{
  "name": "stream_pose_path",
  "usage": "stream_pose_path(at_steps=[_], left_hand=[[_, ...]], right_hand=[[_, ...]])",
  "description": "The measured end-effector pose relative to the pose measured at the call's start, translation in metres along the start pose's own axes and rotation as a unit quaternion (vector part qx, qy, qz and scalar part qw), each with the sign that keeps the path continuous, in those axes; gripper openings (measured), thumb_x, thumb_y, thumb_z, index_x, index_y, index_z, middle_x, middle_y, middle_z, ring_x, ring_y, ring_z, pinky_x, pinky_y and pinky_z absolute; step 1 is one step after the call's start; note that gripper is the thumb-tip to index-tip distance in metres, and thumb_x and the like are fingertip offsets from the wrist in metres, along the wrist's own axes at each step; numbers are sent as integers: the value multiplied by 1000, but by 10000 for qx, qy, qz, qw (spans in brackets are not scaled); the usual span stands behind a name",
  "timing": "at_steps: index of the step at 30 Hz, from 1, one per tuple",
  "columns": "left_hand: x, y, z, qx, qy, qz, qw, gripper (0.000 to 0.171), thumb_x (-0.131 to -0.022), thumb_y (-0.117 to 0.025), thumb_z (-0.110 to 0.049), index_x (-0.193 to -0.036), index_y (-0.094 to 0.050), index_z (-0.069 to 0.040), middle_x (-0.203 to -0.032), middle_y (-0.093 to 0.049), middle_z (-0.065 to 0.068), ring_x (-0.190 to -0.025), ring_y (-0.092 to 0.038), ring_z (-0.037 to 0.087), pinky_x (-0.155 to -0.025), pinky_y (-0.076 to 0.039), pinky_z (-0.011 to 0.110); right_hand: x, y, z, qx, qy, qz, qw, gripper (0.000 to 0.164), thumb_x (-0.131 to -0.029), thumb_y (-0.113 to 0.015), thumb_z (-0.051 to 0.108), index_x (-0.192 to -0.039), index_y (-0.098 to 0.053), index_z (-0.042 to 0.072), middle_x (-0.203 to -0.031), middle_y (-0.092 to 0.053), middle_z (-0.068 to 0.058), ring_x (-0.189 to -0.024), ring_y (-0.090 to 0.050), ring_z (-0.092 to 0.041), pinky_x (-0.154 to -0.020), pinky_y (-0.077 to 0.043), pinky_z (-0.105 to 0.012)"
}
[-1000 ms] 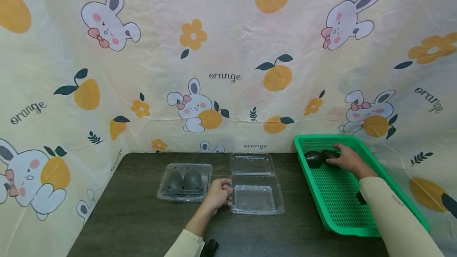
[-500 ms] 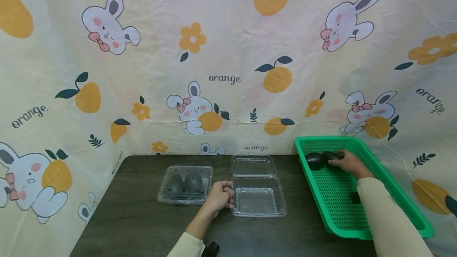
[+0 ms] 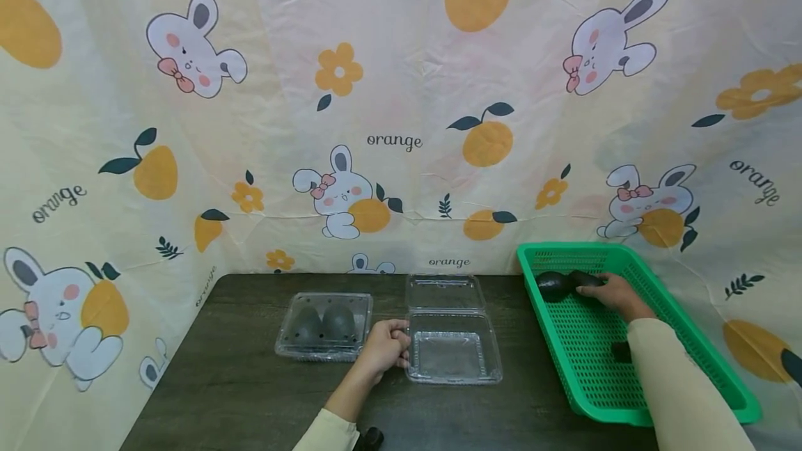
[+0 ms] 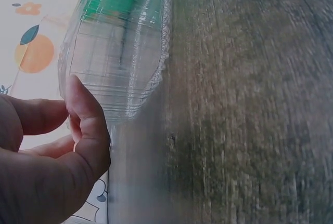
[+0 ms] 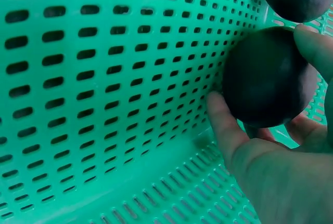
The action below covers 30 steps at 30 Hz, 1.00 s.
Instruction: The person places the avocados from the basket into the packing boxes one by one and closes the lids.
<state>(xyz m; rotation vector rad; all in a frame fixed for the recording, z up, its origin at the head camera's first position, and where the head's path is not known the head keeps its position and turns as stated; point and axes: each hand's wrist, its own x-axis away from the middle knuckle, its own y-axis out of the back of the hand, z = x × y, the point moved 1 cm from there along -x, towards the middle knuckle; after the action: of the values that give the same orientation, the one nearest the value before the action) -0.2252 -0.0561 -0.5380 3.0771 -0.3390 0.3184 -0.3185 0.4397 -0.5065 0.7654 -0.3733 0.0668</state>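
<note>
The blackish, rounded fruit [image 5: 266, 81] (softly shiny) sits in the green basket [image 3: 585, 353]; the right hand [image 3: 620, 298], fingers spread wider a second ago, grips it; the left hand [image 3: 383, 346] pinches the clear container [image 3: 447, 350].

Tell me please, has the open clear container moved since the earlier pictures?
No: in the head view, the open clear container keeps its place against the table's back edge, neither nearer nor farther.
</note>
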Motion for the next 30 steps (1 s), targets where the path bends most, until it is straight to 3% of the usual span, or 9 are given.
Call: stream_pose_path(at_steps=[8,13,16,18,20,22,24,30], left_hand=[[-2,0,2,-23,13,26,10000,42,-97,-50,11,-138,-46,22,-84,-55,6,-61,-52,12,-49,-54,19],[-3,1,3,-13,43,4,10000,42,-98,-51,10,-138,-46,21,-84,-53,4,-62,-52,12,-49,-54,19],[-3,3,2,2,66,3,10000,43,-98,-50,10,-139,-46,21,-85,-52,4,-63,-52,12,-50,-54,19],[-3,3,1,-9,68,14,10000,43,-98,-49,10,-139,-46,21,-84,-52,4,-63,-52,12,-50,-54,19],[-2,4,0,-10,73,32,10000,42,-97,-49,11,-139,-46,21,-83,-52,4,-63,-52,12,-50,-53,19],[-2,4,-1,-12,64,31,10000,42,-97,-49,11,-138,-46,22,-82,-52,3,-63,-52,11,-50,-53,19],[-1,4,-1,-2,61,22,10000,42,-97,-49,12,-137,-47,22,-81,-51,2,-62,-52,11,-49,-52,19],[-2,2,-2,-57,20,32,10000,42,-98,-50,10,-138,-46,21,-81,-51,1,-63,-52,12,-50,-52,19]], right_hand=[[5,4,1,-458,-108,41,9989,103,-101,-64,41,-150,-3,-26,-149,-16,-51,-136,-32,-63,-105,-50,-63],[10,9,7,-638,-156,93,9978,104,-102,-59,44,-150,2,-26,-153,-5,-50,-140,-26,-62,-103,-53,-59],[14,11,14,-722,-131,118,9972,92,-102,-58,47,-139,-15,-25,-147,-11,-49,-136,-31,-58,-100,-56,-55],[17,13,19,-765,-59,72,9970,76,-103,-56,47,-122,-23,-19,-138,-18,-43,-130,-35,-54,-99,-57,-55],[21,15,24,-801,-9,38,9968,77,-104,-54,49,-122,-23,-19,-139,-19,-43,-131,-36,-53,-101,-55,-56],[25,17,28,-882,45,61,9961,91,-105,-51,50,-140,-14,-25,-149,-12,-48,-139,-31,-57,-105,-51,-58],[29,18,33,-999,76,119,9949,102,-105,-50,52,-150,1,-24,-156,-3,-47,-145,-24,-59,-109,-47,-58],[41,17,44,-1155,149,109,9931,105,-105,-49,51,-153,12,-20,-156,2,-49,-145,-23,-60,-109,-47,-56]])
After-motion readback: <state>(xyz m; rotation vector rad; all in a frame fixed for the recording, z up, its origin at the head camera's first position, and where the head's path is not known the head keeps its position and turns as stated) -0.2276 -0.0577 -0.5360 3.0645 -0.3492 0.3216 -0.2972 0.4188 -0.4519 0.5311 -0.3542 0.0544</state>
